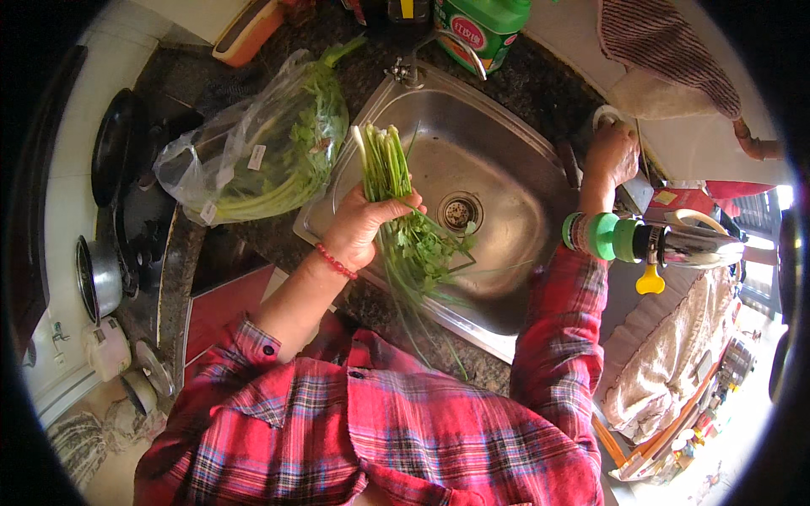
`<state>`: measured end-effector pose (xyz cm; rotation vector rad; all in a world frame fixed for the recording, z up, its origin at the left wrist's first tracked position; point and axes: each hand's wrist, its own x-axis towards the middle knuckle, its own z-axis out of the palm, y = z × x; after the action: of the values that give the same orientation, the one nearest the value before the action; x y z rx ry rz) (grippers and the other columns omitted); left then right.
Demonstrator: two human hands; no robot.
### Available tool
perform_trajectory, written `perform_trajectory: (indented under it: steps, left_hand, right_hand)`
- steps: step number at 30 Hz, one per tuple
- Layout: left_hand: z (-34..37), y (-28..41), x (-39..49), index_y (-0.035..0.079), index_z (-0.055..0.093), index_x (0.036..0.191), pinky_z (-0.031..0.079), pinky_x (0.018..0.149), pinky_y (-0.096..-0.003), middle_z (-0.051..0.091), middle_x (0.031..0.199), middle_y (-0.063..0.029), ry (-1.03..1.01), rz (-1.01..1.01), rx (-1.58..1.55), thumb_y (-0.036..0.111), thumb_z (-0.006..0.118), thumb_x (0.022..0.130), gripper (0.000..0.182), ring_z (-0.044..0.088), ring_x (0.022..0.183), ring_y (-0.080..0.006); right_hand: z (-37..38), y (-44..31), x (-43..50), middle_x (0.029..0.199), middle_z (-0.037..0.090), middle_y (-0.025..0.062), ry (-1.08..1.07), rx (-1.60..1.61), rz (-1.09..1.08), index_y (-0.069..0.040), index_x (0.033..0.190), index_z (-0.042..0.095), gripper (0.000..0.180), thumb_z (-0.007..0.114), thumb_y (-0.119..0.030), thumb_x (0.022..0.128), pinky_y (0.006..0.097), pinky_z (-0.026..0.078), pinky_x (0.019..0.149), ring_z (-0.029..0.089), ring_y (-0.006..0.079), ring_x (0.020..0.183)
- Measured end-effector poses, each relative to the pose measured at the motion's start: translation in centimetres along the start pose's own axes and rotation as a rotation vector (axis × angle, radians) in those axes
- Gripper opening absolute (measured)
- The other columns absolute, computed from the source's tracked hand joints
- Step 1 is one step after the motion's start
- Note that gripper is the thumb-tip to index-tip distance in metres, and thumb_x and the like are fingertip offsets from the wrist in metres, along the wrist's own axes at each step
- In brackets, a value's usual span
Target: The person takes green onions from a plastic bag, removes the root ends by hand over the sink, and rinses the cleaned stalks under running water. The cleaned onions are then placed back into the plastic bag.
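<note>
My left hand (pixel 373 215) is closed round a bunch of spring onions and leafy herbs (pixel 389 164). The white root ends point up past my thumb; the green tops hang over the front edge of the stainless steel sink (pixel 506 221). My right hand (pixel 612 154) reaches to the counter right of the sink, at a round pale object (pixel 606 115); whether it grips anything cannot be told. A clear plastic bag with celery (pixel 272 152) lies on the counter left of the sink.
A curved faucet (pixel 465 50) stands at the sink's back corner, beside a green jug (pixel 484 28). Near my right forearm is a chrome fitting with a yellow lever (pixel 696 246). A striped cloth (pixel 671 57) hangs at upper right. A black wok (pixel 120 148) and a metal pot (pixel 101 278) are at left.
</note>
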<state>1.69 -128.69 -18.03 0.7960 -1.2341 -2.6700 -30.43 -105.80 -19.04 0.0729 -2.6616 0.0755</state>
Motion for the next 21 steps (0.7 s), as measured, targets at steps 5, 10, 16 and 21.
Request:
perform_trajectory:
  steps: [5,10,16,21]
  left_hand:
    - [0.2,0.9,-0.5,0.001,0.065,0.111,0.054,0.093,-0.0394,0.072,0.1,-0.0113,0.011,-0.044,-0.005,0.0,0.068,0.083,0.028,0.07,0.096,-0.0246]
    - [-0.2,1.2,-0.5,-0.002,0.061,0.116,0.052,0.098,-0.0438,0.069,0.108,-0.0163,-0.088,-0.109,-0.194,0.004,0.063,0.087,0.03,0.067,0.105,-0.0303]
    - [-2.3,1.9,-1.5,0.002,0.059,0.121,0.048,0.104,-0.0497,0.065,0.112,-0.0153,-0.089,-0.132,-0.185,0.007,0.064,0.087,0.035,0.061,0.113,-0.0353]
    - [-2.9,3.0,-2.6,0.003,0.058,0.12,0.048,0.103,-0.05,0.064,0.112,-0.0143,-0.065,-0.048,-0.228,0.006,0.061,0.087,0.033,0.062,0.11,-0.0326]
  right_hand:
    - [-3.7,-2.8,-6.6,0.099,0.061,0.012,0.154,0.349,-0.373,-0.015,0.104,0.063,0.02,0.066,-0.03,0.09,0.0458,0.055,0.069,0.064,0.0333,0.09]
    - [0.2,-4.1,-17.5,0.091,0.064,0.012,-0.232,0.564,-0.45,-0.013,0.099,0.068,0.015,0.07,-0.022,0.088,0.0448,0.053,0.064,0.066,0.0335,0.079]
    - [8.4,-1.5,-26.6,0.094,0.068,0.0119,-0.563,0.398,-0.352,-0.013,0.098,0.068,0.017,0.068,-0.024,0.086,0.0465,0.055,0.065,0.068,0.0344,0.077]
    - [11.2,-1.5,-29.0,0.095,0.068,0.012,-0.564,0.417,-0.359,-0.012,0.095,0.066,0.016,0.066,-0.025,0.086,0.0466,0.055,0.067,0.068,0.0342,0.081]
